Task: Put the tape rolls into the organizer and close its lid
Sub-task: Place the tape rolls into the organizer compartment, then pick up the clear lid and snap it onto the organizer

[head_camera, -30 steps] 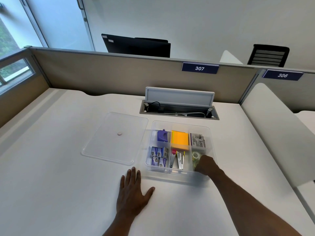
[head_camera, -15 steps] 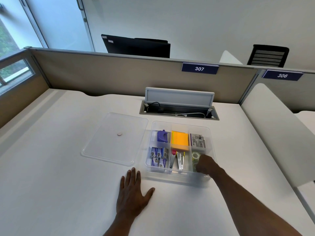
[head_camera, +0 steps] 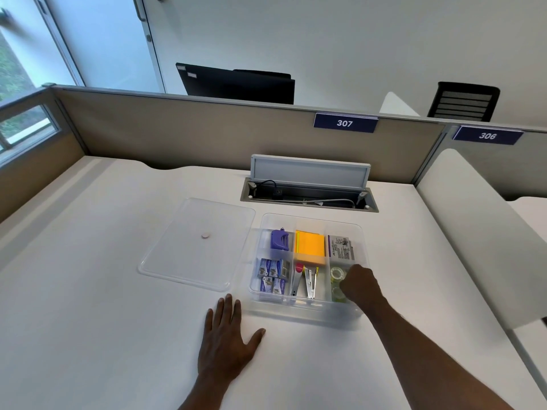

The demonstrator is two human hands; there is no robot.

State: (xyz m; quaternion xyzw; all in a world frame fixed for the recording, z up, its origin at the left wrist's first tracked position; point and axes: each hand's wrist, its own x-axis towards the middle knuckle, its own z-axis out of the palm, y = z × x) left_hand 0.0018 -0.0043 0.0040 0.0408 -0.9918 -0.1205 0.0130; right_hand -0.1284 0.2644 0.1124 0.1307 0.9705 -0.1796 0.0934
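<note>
The clear plastic organizer (head_camera: pixel 359 232) stands open on the white desk. Two clear tape rolls lie in its near-right compartment: one (head_camera: pixel 337 273) is fully visible, the nearer one (head_camera: pixel 336 293) is partly under my fingers. My right hand (head_camera: pixel 359 284) reaches into that compartment, fingers curled down onto the nearer roll; the fingertips are hidden. My left hand (head_camera: pixel 226 340) lies flat on the desk, fingers spread, just in front of the organizer's left corner. The clear lid (head_camera: pixel 177 261) lies flat on the desk to the left of the organizer.
Other compartments hold a purple sharpener (head_camera: pixel 279 239), orange sticky notes (head_camera: pixel 310 247), staple boxes (head_camera: pixel 272 276), a stapler (head_camera: pixel 310 284) and a labelled packet (head_camera: pixel 340 247). An open cable hatch (head_camera: pixel 309 196) sits behind the organizer. A partition wall (head_camera: pixel 177 128) bounds the desk's far side.
My right hand has shifted slightly up and to the right inside the near-right compartment, uncovering more of the nearer roll. The left hand and the lid have stayed put.
</note>
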